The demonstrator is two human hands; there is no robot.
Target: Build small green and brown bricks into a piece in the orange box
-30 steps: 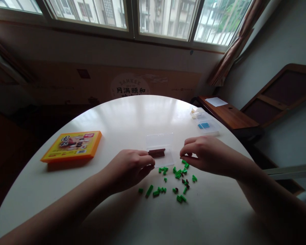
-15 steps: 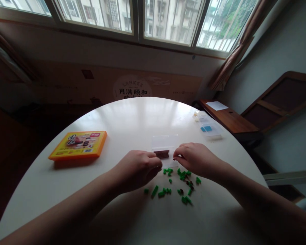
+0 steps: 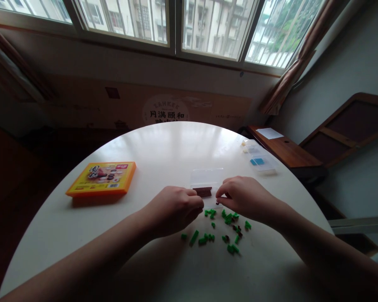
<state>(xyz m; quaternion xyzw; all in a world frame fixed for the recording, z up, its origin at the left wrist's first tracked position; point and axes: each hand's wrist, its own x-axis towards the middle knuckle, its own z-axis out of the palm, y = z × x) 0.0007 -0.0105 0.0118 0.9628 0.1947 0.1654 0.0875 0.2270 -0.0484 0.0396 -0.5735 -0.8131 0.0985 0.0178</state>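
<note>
A clear plastic box [image 3: 209,204] with its lid laid back stands in front of me. Dark brown ridged bricks [image 3: 203,192] lie in a row inside it. My left hand [image 3: 176,209] is at the box's left side, fingers pressed together; whether they grip the box edge or something else is hidden. At the right side, my right hand [image 3: 241,195] has thumb and forefinger closed around a tiny dark brown brick [image 3: 217,203]. Just nearer to me, loose green bricks [image 3: 202,241] are scattered, with a few brown bricks [image 3: 237,229] among them.
An orange and yellow box [image 3: 102,178] lies on the left of the round white table [image 3: 151,147]. On the far right are more clear boxes, one holding something blue [image 3: 257,161]. Beyond the table edge stands a wooden bench [image 3: 286,149] with a paper sheet [image 3: 270,133].
The whole view has shifted slightly, so everything sits a little further right and down. My right fingertips have lowered slightly with the tiny brown brick. The left hand keeps its place by the box.
</note>
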